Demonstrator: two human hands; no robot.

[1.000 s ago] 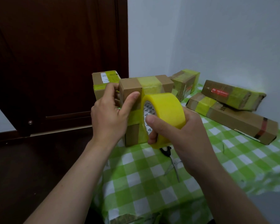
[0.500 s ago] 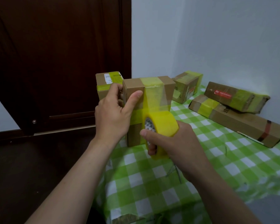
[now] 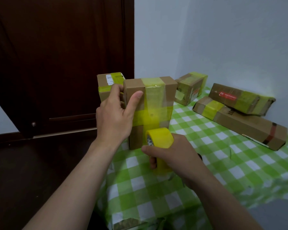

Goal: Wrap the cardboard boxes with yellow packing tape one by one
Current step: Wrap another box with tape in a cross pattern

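While the upright cardboard box [image 3: 169,92] stands near the left edge of the green-and-white checked tabletop [image 3: 214,163], the left hand [image 3: 114,118] grasps its upper left corner. The thumb is pressed flat on the front face and the other fingers [image 3: 116,90] are wrapped round the side. The right hand [image 3: 176,156] grips the yellow tape roll [image 3: 160,138], fingers [image 3: 153,161] curled round it, just in front of the box's lower front face. A strip of tape [image 3: 154,97] runs from the top of the box down the front to the roll, crossing a horizontal yellow band [image 3: 140,117] around the middle.

Just behind the held box sits a second taped box [image 3: 105,85]. A third taped box [image 3: 189,90] rests farther back by the wall. To the right, a long taped box [image 3: 239,100] lies on top of another long box [image 3: 243,127]. A dark wooden door [image 3: 56,63] fills the left side.
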